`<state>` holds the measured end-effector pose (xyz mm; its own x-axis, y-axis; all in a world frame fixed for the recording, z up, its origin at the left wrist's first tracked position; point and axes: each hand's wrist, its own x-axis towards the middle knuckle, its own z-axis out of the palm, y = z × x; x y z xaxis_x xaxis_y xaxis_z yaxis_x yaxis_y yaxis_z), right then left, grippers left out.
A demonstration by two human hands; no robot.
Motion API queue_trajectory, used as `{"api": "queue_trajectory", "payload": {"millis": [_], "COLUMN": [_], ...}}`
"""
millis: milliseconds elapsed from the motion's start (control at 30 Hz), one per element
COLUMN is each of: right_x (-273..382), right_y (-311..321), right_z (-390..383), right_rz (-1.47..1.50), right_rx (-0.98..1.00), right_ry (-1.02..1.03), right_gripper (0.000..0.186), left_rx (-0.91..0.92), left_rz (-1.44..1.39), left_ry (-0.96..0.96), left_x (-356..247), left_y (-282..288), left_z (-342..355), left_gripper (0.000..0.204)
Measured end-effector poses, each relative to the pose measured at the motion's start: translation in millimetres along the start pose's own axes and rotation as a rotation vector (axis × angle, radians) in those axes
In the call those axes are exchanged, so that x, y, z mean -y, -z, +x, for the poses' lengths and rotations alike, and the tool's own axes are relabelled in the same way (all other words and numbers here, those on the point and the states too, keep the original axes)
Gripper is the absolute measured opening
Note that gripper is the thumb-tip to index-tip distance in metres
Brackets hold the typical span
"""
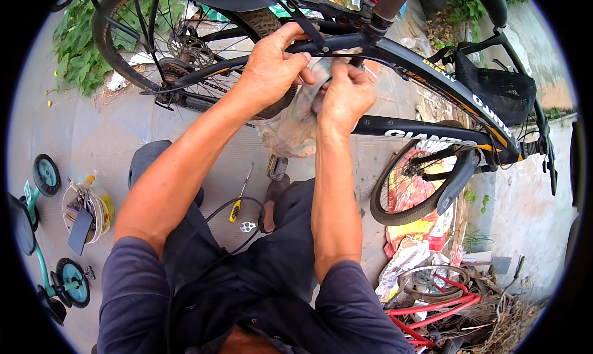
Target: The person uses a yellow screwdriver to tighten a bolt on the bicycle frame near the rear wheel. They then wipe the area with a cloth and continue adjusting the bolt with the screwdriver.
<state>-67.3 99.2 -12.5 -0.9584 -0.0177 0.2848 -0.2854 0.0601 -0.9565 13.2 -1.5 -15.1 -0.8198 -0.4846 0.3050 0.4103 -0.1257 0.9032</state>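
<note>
A black bicycle (426, 76) with white and orange markings stands across the far side in front of me. My left hand (272, 70) is closed around an upper tube of its frame, index finger above and thumb below. Close beside it, my right hand (347, 98) pinches a stained, pale rag (287, 132). The rag's upper end lies between my two hands, near the middle of the frame, and its lower part hangs down loosely. Fingers partly hide the spot where rag and frame meet.
By my feet lie a yellow-handled screwdriver (235, 209), a small metal wrench (248, 227) and a dark cable (217, 211). A white bucket of tools (102, 215) stands left, near a small teal-wheeled cycle (73, 282). Red bicycle parts (435, 308) and debris lie lower right.
</note>
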Motion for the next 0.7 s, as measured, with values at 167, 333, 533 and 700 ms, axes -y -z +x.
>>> {"api": "queue_trajectory", "payload": {"millis": [167,333,533,700], "right_x": [-4.8,18.3,14.5,16.8], "right_y": [25.3,40.3,46.2,52.0], "right_z": [-11.8,-27.9,-33.2,-33.7], "right_rz": [0.078,0.151,0.367,0.416], "right_rx": [0.049,0.278,0.43,0.422], "right_ry": [0.012,-0.057,-0.046,-0.085], "right_gripper": [0.016,0.011,0.01,0.011], "left_rx": [-0.186,-0.231,0.026,0.035], "left_rz": [0.155,0.238,0.328,0.17], "left_ry": [-0.071,-0.116,-0.13,-0.157], "left_x": [3.0,-1.9,-5.6,-7.0], "left_y": [-12.5,-12.6,-20.2,-27.0], "left_z": [-11.7,-34.5,-39.2,-42.9], "left_gripper": [0.038,0.034,0.035,0.034]}}
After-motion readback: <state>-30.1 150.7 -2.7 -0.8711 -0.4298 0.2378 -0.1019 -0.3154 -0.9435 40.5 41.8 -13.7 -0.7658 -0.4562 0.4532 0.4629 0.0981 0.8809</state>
